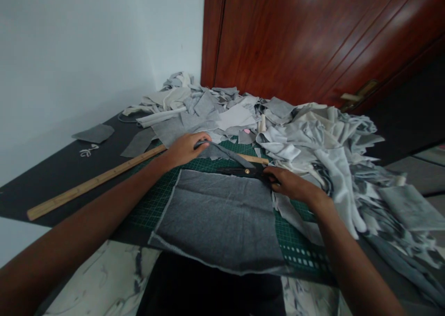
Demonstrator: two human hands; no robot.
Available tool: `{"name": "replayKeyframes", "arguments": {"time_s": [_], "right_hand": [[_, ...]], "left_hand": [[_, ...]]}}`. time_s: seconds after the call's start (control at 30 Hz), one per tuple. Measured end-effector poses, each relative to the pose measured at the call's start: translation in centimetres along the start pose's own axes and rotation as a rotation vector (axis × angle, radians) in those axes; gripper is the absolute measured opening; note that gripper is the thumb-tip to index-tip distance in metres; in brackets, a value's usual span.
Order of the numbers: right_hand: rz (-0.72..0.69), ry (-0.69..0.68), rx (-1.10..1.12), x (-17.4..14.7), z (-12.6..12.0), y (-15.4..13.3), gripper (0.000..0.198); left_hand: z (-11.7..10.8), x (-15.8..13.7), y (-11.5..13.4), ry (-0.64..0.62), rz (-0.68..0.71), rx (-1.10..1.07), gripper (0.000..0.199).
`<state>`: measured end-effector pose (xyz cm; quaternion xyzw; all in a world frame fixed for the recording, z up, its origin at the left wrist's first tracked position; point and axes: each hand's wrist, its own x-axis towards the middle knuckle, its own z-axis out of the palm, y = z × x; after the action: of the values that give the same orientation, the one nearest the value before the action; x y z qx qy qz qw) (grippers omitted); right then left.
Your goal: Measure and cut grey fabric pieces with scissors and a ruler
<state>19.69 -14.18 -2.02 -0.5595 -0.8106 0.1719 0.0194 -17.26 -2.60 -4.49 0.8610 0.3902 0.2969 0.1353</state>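
A large piece of dark grey fabric (222,218) lies on the green cutting mat (149,209), its near edge drooping over the table's front. My right hand (288,181) is closed round the handles of black scissors (247,171), whose blades point left along the fabric's far edge. A narrow grey fabric strip (231,153) runs from the scissors up to my left hand (189,148). That hand pinches the strip's left end between thumb and fingers. Part of the scissor handles is hidden by my right fingers.
A wooden ruler (97,181) crosses the mat and black table (21,186) diagonally, passing under my left arm. Piled grey and white fabric scraps (205,105) cover the back, with a bigger heap (323,130) at the right. Behind stands a brown wooden door (295,37).
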Motion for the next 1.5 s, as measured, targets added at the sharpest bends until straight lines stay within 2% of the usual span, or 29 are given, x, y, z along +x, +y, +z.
{"name": "replayKeyframes", "arguments": {"time_s": [0.07,0.17,0.27,0.33,0.43,0.5,0.6,0.67,0.73,0.77,0.87,0.93,1.0,1.07,1.13,1.23,1.3,1.4,1.5], "right_hand": [[-0.026,-0.007,0.026,-0.3,-0.3,0.3,0.05],[-0.061,0.004,-0.039,-0.4,-1.1,-0.5,0.035],[-0.121,0.171,-0.123,0.1,-1.8,-2.4,0.022],[-0.152,0.31,-0.155,1.3,-1.7,-3.9,0.025],[-0.216,0.385,-0.082,4.0,-0.8,-5.9,0.042],[-0.24,0.37,-0.055,5.9,-0.1,-6.9,0.049],[-0.238,0.275,-0.053,7.8,0.1,-8.0,0.028],[-0.249,0.241,-0.073,8.2,-1.0,-8.1,0.025],[-0.25,0.3,-0.094,8.0,-3.1,-7.3,0.027],[-0.227,0.374,-0.1,7.8,-4.5,-6.5,0.028],[-0.035,0.708,-0.099,6.9,-9.1,-2.7,0.038],[0.094,0.909,-0.127,6.0,-11.3,0.2,0.047],[0.165,1.006,-0.15,4.8,-12.1,2.3,0.056],[0.176,1.009,-0.134,3.6,-11.3,3.1,0.06],[0.124,0.92,-0.09,2.5,-9.2,2.8,0.052],[-0.102,0.652,0.004,1.6,-5.0,1.4,0.029],[-0.244,0.525,0.05,1.5,-2.4,0.9,0.024],[-0.264,0.458,0.061,1.7,0.6,1.2,0.023],[-0.249,0.44,0.092,1.6,1.9,2.2,0.023]], "left_hand": [[0.2,0.1,-0.2,0.002,0.0,-0.004,0.034],[0.6,0.3,-0.4,0.018,0.025,-0.005,0.033],[0.9,0.6,-0.1,0.039,0.049,-0.008,0.033],[1.0,0.7,0.4,0.051,0.075,-0.024,0.034],[0.9,0.6,1.3,0.068,0.116,-0.057,0.035],[0.8,0.4,1.9,0.076,0.144,-0.08,0.034],[0.5,0.0,2.6,0.076,0.169,-0.109,0.032],[0.5,-0.1,2.8,0.095,0.145,-0.117,0.03],[0.5,-0.2,2.8,0.155,0.096,-0.117,0.03],[0.5,-0.1,2.7,0.196,0.077,-0.116,0.032],[0.6,-0.1,2.4,0.29,0.08,-0.128,0.043],[0.6,-0.2,2.4,0.266,0.115,-0.149,0.044],[0.6,-0.4,2.5,0.153,0.152,-0.172,0.041],[0.8,-0.6,2.7,0.005,0.178,-0.184,0.037],[1.0,-0.7,2.9,-0.122,0.18,-0.182,0.037],[1.3,-0.9,2.8,-0.273,0.161,-0.171,0.042],[1.4,-1.0,2.6,-0.367,0.151,-0.183,0.047],[1.3,-1.2,2.4,-0.443,0.14,-0.21,0.052],[1.1,-1.3,2.6,-0.456,0.124,-0.197,0.055]]}}
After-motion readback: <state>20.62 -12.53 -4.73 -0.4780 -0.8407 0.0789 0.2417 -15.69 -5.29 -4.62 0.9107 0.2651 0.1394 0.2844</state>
